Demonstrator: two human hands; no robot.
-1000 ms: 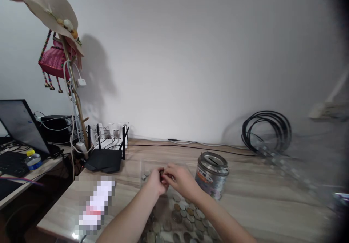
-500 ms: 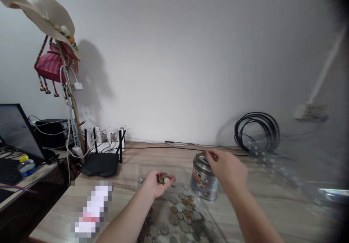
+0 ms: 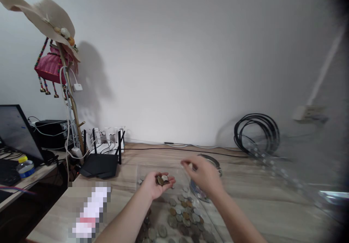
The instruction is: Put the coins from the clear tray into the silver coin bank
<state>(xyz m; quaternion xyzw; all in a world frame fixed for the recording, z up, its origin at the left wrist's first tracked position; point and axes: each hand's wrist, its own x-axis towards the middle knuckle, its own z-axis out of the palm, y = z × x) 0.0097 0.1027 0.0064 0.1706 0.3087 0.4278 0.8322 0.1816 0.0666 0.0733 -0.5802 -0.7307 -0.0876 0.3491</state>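
Note:
My left hand (image 3: 155, 185) is cupped palm up around a small heap of coins (image 3: 160, 179). Below it, more silver and brassy coins (image 3: 186, 215) lie spread in a clear, shallow tray (image 3: 208, 214). My right hand (image 3: 203, 172) is raised in front of a round metal tin (image 3: 211, 159) and covers most of it. Its thumb and fingers are drawn together, pointing toward my left hand; anything between the fingertips is too small to make out.
A black router (image 3: 100, 165) and a blurred-out pale item (image 3: 91, 210) are on the wooden table's left side. A coil of black cable (image 3: 256, 134) leans against the wall behind. Left of these stand a monitor (image 3: 19, 137) and a yellow-capped bottle (image 3: 25, 167).
My right hand has moved left from the top of the tin toward my left hand. My left hand stays nearly in place with its coins.

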